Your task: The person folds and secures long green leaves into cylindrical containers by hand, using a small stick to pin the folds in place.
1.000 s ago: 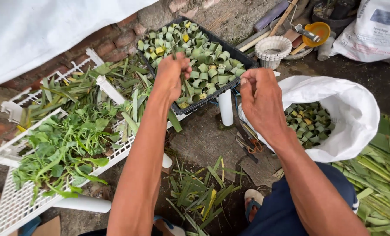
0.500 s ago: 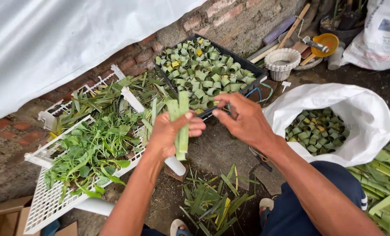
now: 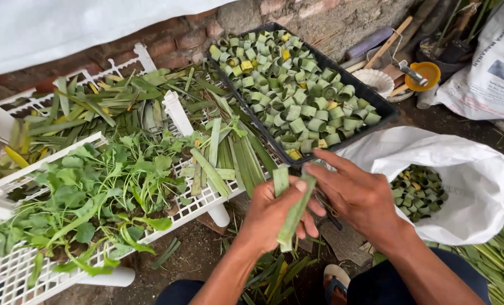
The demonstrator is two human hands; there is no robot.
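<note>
Step in hand: a leaf strip [image 3: 295,212] is held between both hands, apparently being bent into a ring like those in the tray; this is judged from the grip alone.
Left hand [image 3: 274,212]: the fingers are curled shut round the strip's middle, thumb on top.
Right hand [image 3: 360,197]: the fingers are stretched almost flat over the strip's upper end; whether it is pinched there or only touched cannot be told, since the contact is hidden. A dark thin tool seems to sit under the palm, but the view is too poor to name it.
Doing it well: the strip is best kept flat and untwisted, the bend made slowly so that the blade is not split along its grain, and the free end held firmly until the overlap is set.
Strip, place: in front of the knees, above the scraps on the ground, just below the near corner of the black tray [image 3: 388,110].
Strip, look: long, narrow, pale green, stiff, with lengthwise ribs; its lower end hangs free below the left hand.
Nearby: rolled rings [image 3: 297,96] are packed in the tray, more lie in a white sack [image 3: 466,186], and uncut leaves [image 3: 229,152] rest on a white rack [image 3: 15,271].
</note>
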